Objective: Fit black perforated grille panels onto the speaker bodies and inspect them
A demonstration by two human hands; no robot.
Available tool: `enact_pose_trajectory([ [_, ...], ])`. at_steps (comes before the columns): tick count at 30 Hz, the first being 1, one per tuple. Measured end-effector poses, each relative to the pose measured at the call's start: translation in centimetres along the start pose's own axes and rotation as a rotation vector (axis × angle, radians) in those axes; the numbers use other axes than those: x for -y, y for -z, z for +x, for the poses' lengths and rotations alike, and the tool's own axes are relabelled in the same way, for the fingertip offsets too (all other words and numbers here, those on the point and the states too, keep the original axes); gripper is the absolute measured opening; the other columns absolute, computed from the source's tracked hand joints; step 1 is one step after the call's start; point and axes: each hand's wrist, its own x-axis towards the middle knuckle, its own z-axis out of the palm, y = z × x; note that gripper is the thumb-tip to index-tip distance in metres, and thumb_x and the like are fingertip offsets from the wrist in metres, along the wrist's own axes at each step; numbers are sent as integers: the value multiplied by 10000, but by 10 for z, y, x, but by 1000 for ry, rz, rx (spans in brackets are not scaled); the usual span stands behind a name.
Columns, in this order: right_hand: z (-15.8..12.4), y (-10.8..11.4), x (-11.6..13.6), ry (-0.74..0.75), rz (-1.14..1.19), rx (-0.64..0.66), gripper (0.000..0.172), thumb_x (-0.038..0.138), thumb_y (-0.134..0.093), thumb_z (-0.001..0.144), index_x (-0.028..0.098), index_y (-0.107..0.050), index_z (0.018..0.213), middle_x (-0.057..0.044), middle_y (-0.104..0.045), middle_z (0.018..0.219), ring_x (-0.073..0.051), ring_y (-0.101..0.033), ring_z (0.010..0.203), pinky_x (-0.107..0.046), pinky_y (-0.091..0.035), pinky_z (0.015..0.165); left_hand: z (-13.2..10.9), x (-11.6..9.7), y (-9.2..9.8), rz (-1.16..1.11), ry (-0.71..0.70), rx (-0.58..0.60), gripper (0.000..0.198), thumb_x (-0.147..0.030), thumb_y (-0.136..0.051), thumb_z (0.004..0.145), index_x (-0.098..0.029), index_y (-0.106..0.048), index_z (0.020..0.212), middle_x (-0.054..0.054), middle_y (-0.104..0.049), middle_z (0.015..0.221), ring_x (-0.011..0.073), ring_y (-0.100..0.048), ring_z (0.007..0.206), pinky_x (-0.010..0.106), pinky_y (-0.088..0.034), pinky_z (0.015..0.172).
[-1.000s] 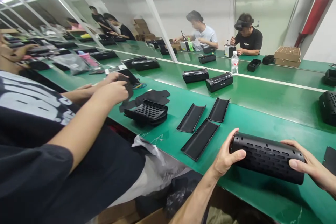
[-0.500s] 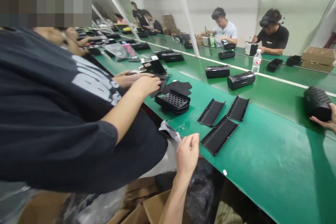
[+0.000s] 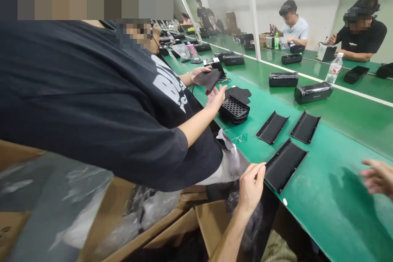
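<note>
My left hand (image 3: 252,186) is at the table edge with thumb and fingers pressed together, fingertips beside the near corner of a large black curved panel (image 3: 286,166); anything between them is hidden. At the right edge, my right hand (image 3: 379,177) hangs over the green table (image 3: 322,208), fingers apart and holding nothing. Two smaller curved panels (image 3: 273,127) (image 3: 306,127) lie just behind the large one. A black case with a perforated grille (image 3: 236,108) sits left of them.
Close on the left, a person in a black shirt (image 3: 123,102) handles dark sheets (image 3: 208,80). Black speakers (image 3: 313,92) (image 3: 283,79) and a water bottle (image 3: 334,68) stand farther back. Open cardboard boxes (image 3: 211,221) with plastic are below the table edge. People sit opposite.
The view has shifted, moving the table items rightward. The black speaker that was in my right hand is out of view, and that hand is now open. The neighbour's hands have lifted a dark sheet.
</note>
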Motion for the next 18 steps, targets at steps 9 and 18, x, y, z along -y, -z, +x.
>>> enact_pose_trajectory([
  [9, -43, -129, 2, -146, 285, 471, 413, 382, -484, 1097, 89, -570, 1376, -24, -654, 635, -193, -692, 506, -265, -590, 433, -64, -37, 5, -339, 176, 140, 425, -571, -672, 971, -179, -835, 966, 87, -713, 867, 216, -675, 726, 297, -552, 620],
  [18, -32, -101, 18, -208, 208, 647, 521, 431, -655, 934, 119, -680, 1351, -53, -736, 716, -202, -719, 509, -296, -632, 446, -71, -47, -18, -1019, 496, 414, 574, -732, -804, 809, -169, -704, 858, 29, -611, 812, 153, -550, 724, 261, -480, 660],
])
